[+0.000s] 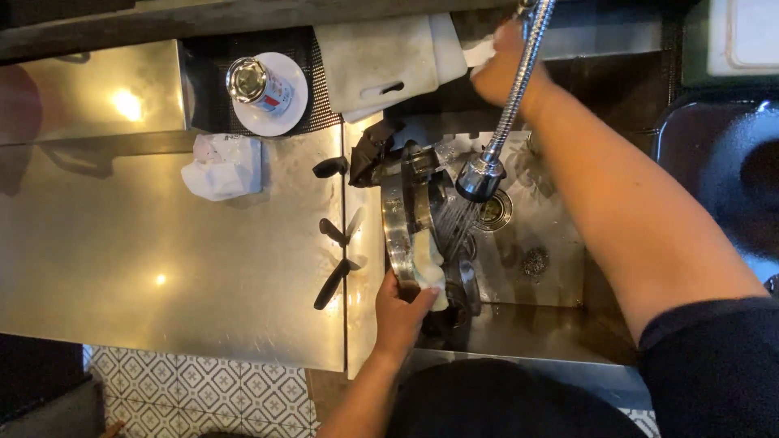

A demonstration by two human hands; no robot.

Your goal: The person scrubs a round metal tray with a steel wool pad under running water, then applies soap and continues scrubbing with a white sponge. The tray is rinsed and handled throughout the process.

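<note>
the left hand (399, 312) grips the near rim of a steel pot (410, 219) that stands tilted on its side in the sink (560, 243), fingers wrapped together around a pale sponge (432, 272) pressed on the rim. the right hand (503, 69) reaches up behind the faucet hose (515, 97); whether its fingers are closed cannot be told. water sprays from the faucet head (480, 178) into the pot. to rinse well, keep the pot's mouth turned toward the spray, hold the rim firmly since wet steel likely slips, and work the sponge around the rim. knives (337, 259) lie just beside the sink on the counter (162, 268); keep the elbow clear of them.
</note>
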